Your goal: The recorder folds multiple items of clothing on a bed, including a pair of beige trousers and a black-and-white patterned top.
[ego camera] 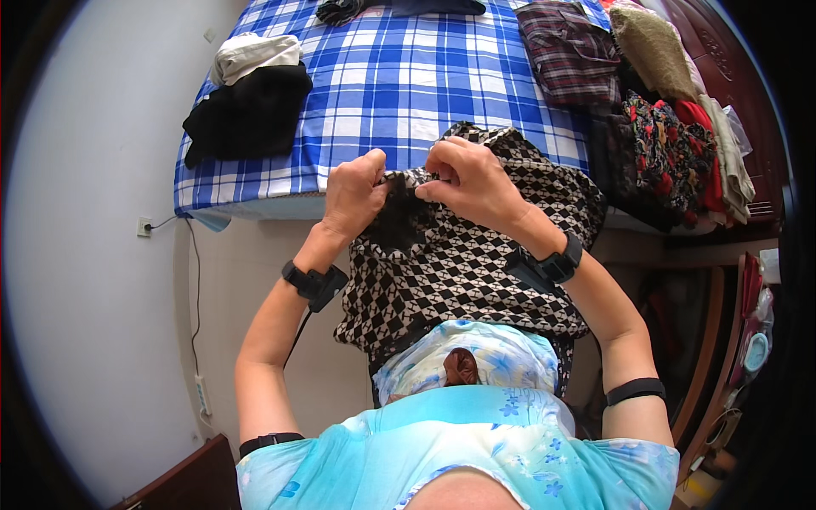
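A black-and-cream diamond-patterned garment (472,268) lies across my lap and reaches up over the bed's near edge. My left hand (357,191) pinches its gathered edge between thumb and fingers. A short way to the right, my right hand (468,178) grips the same edge, thumb towards the left hand. Between and below the hands the garment's opening shows a dark, fuzzy lining (398,217). What the curled fingers hide cannot be seen.
On the bed's blue-and-white checked sheet (395,83) lie black folded clothing (252,115), a white cloth (255,56) and a plaid garment (567,54). A floral garment (669,146) is heaped at the right. A cable (196,287) runs down the left wall.
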Tool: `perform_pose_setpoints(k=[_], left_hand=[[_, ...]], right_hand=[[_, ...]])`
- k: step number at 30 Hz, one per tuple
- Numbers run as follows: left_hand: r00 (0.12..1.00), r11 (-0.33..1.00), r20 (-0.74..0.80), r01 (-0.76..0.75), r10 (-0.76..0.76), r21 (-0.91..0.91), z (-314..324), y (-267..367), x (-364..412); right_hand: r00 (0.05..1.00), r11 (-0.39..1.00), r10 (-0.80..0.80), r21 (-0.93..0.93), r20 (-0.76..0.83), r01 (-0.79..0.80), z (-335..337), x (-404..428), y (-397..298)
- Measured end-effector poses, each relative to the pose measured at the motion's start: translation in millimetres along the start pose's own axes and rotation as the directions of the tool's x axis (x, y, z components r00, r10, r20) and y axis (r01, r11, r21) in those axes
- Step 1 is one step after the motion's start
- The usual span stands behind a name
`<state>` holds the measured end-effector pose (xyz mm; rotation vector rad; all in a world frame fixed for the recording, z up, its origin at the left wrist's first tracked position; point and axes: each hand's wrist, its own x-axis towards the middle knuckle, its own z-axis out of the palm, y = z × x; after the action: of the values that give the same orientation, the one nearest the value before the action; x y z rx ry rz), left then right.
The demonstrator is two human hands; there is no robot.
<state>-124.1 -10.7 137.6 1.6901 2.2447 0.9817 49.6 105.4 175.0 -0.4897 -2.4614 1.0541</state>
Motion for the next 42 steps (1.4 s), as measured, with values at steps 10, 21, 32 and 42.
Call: perform_pose_setpoints(k=[10,21,32,42], left_hand=[[0.995,0.999,0.097,0.030,-0.028,-0.022,-6.8,10.9,-1.7],[0.919,0.883,0.360,0.296,-0.160,-0.364,1.0,-26.3,-9.3],[0.995,0.978,0.062,0.085,-0.074,-0.191,-24.1,0.5,-18.3],[0.983,0.983,-0.050,-0.175,0.178,0.056,-23.0,10.5,-60.5]], right_hand=[[0.965,0.745,-0.263,-0.638,-0.011,0.196,46.0,13.4,19.9],[0.945,0.852,-0.266,-0.504,-0.188,0.140,37.9,14.9,17.2],[0.979,0.868,-0.148,-0.493,-0.142,0.060,29.5,15.9,17.5],[0.986,0.876,-0.069,-0.483,-0.151,-0.012,20.5,22.9,25.8]])
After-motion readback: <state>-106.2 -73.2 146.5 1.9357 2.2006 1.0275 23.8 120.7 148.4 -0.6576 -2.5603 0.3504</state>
